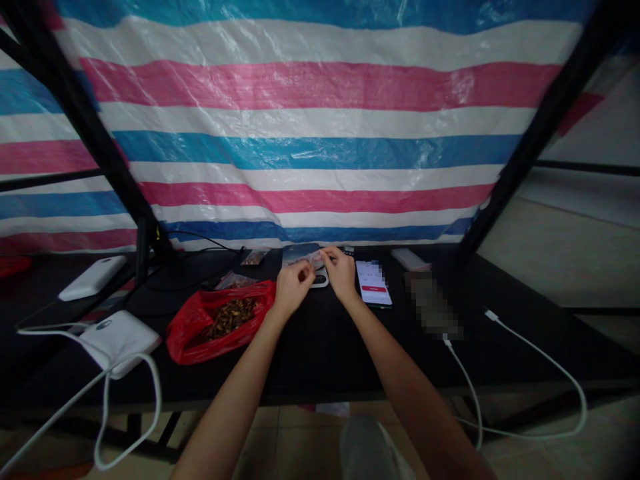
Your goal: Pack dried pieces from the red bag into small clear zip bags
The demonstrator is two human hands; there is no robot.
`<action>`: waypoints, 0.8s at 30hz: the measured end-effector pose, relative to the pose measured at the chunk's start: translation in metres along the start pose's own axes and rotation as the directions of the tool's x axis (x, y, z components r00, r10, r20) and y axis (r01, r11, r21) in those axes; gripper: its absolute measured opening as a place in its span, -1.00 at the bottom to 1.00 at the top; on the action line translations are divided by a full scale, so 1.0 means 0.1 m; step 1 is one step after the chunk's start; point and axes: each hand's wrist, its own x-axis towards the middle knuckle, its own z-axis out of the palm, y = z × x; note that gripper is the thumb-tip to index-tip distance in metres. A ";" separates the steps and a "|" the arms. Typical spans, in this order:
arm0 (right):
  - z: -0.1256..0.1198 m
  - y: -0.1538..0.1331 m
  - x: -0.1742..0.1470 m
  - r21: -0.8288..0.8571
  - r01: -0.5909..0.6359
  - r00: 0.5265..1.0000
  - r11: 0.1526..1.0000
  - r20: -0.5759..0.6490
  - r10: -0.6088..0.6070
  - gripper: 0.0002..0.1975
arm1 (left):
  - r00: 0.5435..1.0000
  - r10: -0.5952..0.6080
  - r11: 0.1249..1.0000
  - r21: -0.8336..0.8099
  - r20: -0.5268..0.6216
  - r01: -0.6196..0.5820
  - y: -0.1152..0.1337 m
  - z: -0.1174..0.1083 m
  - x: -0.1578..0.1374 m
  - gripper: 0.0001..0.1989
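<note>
Over a small scale (296, 253) at the back middle of the table, both my hands pinch a small clear plastic bag (314, 259). My left hand (294, 285) has its fingers closed on the bag's left side. The fingers of my right hand (340, 270) are closed at its right end. What the bag contains is too small to tell. To the left of my left forearm lies an open red plastic bag (187, 333) holding many small brown dried pieces (233, 317). Behind it are a small filled clear packet (255, 257) and another clear packet (236, 281), partly hidden.
A lit phone (374, 283) lies right of my right hand. Further right are a blurred-out dark device (434, 305) on a white cable (473, 380) and a pale flat packet (411, 259). White power banks (123, 340) and cables occupy the left. Striped sheeting (320, 153) hangs behind the black table (320, 360).
</note>
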 end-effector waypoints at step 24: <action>-0.03 -0.15 -0.17 -0.020 0.414 0.902 0.910 0.141 -0.408 -0.72 | 0.982 -0.176 0.984 -0.052 -0.075 0.172 -0.11 -0.05 0.02 -0.78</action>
